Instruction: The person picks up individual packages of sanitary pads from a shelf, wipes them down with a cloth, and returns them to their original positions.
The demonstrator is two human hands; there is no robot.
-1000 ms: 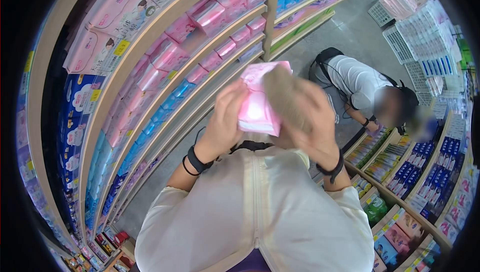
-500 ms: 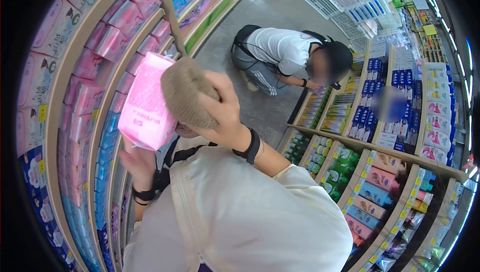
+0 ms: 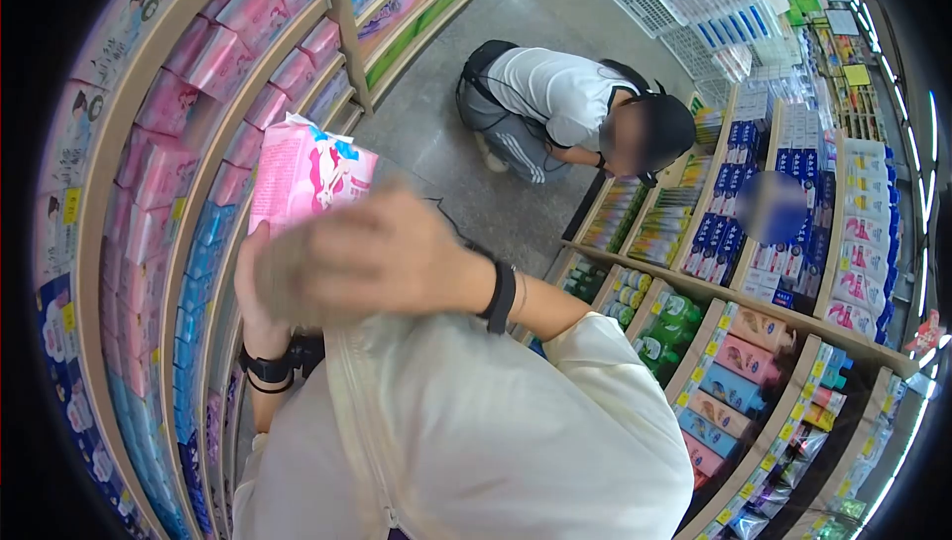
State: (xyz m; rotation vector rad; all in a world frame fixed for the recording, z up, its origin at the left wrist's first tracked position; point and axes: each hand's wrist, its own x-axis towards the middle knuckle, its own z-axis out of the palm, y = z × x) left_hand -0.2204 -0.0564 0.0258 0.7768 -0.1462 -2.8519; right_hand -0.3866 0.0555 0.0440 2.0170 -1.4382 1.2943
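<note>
A pink plastic-wrapped pack [image 3: 309, 175], printed with a figure and a blue patch, is held upright in front of the left-hand shelves. My left hand [image 3: 256, 292] is closed around its lower left side, with the fingertips partly hidden. Pressed over the pack's lower part is a brown-grey cloth [image 3: 281, 277], bunched in my right hand [image 3: 397, 252]. Motion smears the right fingers, but they are wrapped around the cloth. Where cloth and pack meet is covered by the hand.
Tall shelves [image 3: 149, 39] of pink and blue packs curve along the left. A crouching person [image 3: 555, 104] in a white shirt reaches toward the low shelves on the right. Green bottles [image 3: 669, 337] and toothpaste-like boxes [image 3: 729, 193] fill those shelves. White wire baskets [image 3: 640, 4] stand behind.
The pack has turned, showing its printed face. My left hand, loose below it before, now grips it. My right hand and the cloth have moved down across the pack.
</note>
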